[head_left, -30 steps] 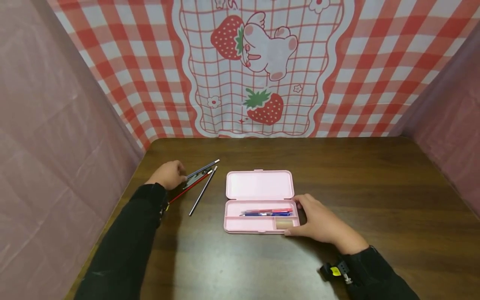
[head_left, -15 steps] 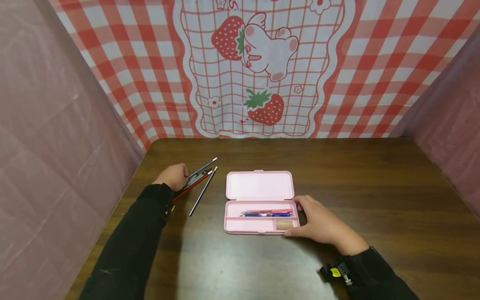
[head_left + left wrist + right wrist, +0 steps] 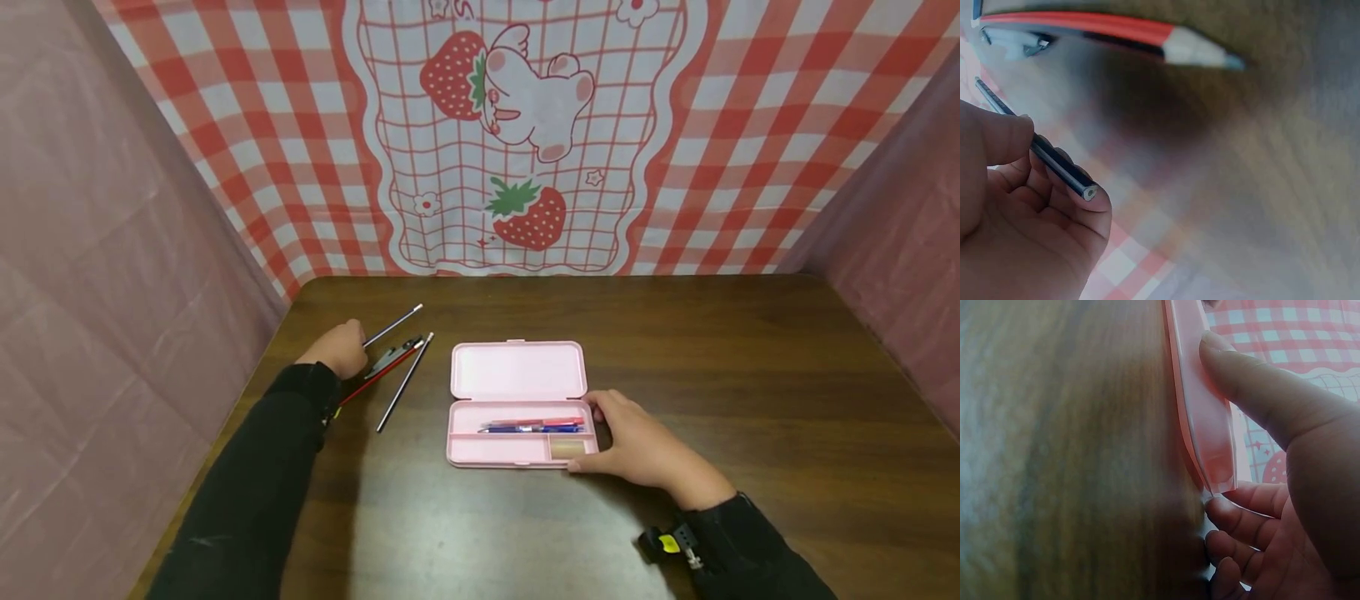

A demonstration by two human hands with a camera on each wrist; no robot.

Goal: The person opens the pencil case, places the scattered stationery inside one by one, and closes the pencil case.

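Near the left edge of the bench [image 3: 712, 350], a left hand [image 3: 335, 348] pinches a dark pencil [image 3: 393, 325]. Well in from that edge, the right hand [image 3: 639, 443] grips an open pink pencil case [image 3: 519, 371] by its right end.

Brn tbl [image 3: 735, 358] w/ case [image 3: 517, 408], pencils [image 3: 405, 383]

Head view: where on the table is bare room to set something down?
Free: the table right of the right hand, toward the pink curtain; the strip between the pink lid and the checked cloth; the front, between the sleeves. Crowded: left, where the left hand, a held pencil, a grey metal tool, a red pencil and a dark pencil cluster.
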